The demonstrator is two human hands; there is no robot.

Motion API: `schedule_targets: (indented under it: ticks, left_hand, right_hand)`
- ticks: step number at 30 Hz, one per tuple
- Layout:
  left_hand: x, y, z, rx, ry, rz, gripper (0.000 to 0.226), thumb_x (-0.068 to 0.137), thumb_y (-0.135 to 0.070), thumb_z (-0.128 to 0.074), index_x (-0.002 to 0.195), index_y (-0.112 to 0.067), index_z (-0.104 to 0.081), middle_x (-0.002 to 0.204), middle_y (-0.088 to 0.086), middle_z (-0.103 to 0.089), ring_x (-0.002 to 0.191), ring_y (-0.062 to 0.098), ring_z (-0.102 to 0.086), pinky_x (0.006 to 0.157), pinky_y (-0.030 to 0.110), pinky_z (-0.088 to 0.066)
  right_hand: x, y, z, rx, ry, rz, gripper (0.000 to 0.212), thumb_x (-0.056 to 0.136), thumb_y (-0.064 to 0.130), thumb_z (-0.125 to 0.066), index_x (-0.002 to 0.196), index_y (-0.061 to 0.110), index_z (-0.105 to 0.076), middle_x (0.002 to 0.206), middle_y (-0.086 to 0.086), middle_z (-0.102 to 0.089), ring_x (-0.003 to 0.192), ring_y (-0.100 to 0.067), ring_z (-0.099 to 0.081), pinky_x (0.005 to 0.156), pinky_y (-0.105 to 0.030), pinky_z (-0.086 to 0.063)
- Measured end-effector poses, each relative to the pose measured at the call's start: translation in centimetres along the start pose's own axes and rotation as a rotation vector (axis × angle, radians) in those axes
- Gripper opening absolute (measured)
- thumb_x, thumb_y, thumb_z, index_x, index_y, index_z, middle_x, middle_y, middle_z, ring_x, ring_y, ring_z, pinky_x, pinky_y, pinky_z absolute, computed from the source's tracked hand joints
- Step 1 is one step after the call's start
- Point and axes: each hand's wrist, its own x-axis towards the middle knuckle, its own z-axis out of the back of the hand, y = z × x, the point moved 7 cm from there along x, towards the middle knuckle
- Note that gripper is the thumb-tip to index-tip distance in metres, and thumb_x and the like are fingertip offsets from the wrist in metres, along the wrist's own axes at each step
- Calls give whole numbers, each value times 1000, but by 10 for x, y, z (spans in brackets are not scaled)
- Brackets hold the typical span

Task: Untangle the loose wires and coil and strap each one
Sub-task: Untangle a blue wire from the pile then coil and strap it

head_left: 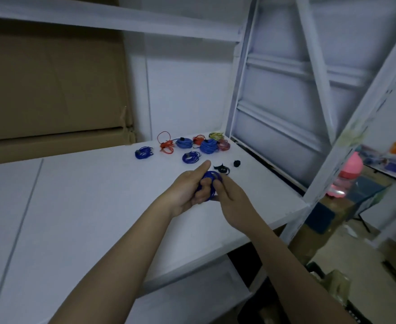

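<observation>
A cardboard box [52, 90] fills the upper left of the frame, behind the white counter [87, 206]. Both forearms reach up from the bottom edge toward the middle of the frame. The left hand [190, 190] holds a dark blue wire coil [209, 183] just above the counter, thumb stretched out over the top of it and fingers curled through its middle. The right hand [232, 195] meets it from the right, fingers pinching the coil's edge. The coil stands roughly on edge, its open face turned toward the camera. Farther back, left to right, lie a blue coil [144, 152], a loose orange wire [165, 143], more blue coils [191, 157], and red and yellow bundles. Black straps [222, 170] lie just right of the hands. No writing is readable.
</observation>
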Motion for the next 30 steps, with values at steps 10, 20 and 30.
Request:
schedule_targets:
  ticks: [10,20,30]
  left_hand:
    - [143,-1,-2,301,-142,-7,58,99,-43,-44,52,-19,-69,54,-1,-66,51,4,-61,56,10,-45]
    - [177,-5,-10,144,31,60,28,101,-15,-42,105,1,-64,100,15,-68,93,20,-64,85,22,-53]
    - [169,-15,-6,361,-316,-153,27,102,-18,-41,95,-2,-62,87,5,-65,83,7,-61,80,15,-48]
  right_hand:
    - [119,-102,66,-89,41,-90,32,104,13,-29,76,19,-44,73,5,-49,65,2,-46,67,-20,-39]
    - [166,-124,96,-81,262,64,24,102,16,-31,95,20,-54,90,5,-57,79,3,-53,75,-15,-42]
    - [183,-101,97,-326,316,362,32,98,23,-29,110,5,-52,104,-9,-55,89,-23,-54,78,-39,-43]
